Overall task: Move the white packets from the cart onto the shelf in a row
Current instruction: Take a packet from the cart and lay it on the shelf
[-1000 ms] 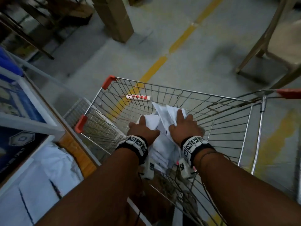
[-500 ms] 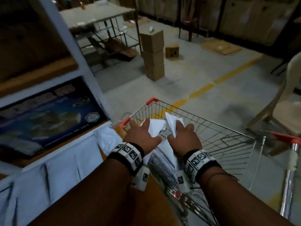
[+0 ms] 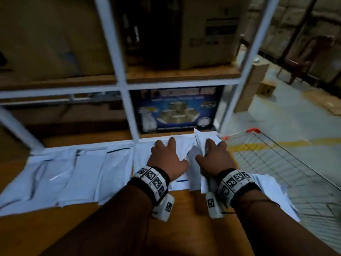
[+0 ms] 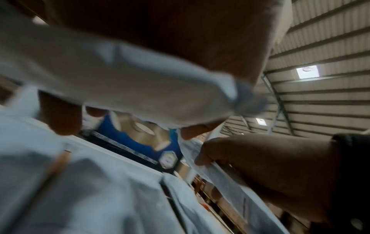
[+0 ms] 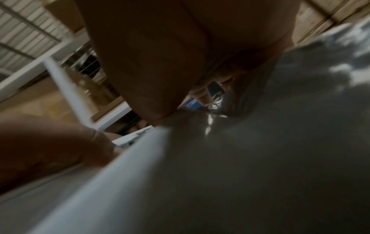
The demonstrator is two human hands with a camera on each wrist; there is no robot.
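Note:
Several white packets [image 3: 60, 174] lie side by side in a row on the wooden shelf board [image 3: 186, 207]. My left hand [image 3: 167, 154] grips one white packet [image 3: 181, 148] just above the row's right end; in the left wrist view this packet [image 4: 140, 88] lies across the palm with fingertips [image 4: 66, 121] curled past its edge. My right hand [image 3: 215, 152] grips a crumpled bunch of white packets [image 3: 203, 139] beside it, seen close up as the packets [image 5: 250, 158] in the right wrist view. More white packet material [image 3: 273, 191] trails behind my right wrist, over the wire cart [image 3: 287, 161].
A white metal upright [image 3: 127, 111] stands just behind the row. A blue printed box [image 3: 177, 109] fills the bay behind my hands. Cardboard boxes [image 3: 208, 30] sit on the shelf above. The cart's red corner [image 3: 253, 130] is at the shelf's right end, with floor beyond.
Both hands lifted the white packets out of the cart and swung left to the shelf. They now hold them over the right end of the row.

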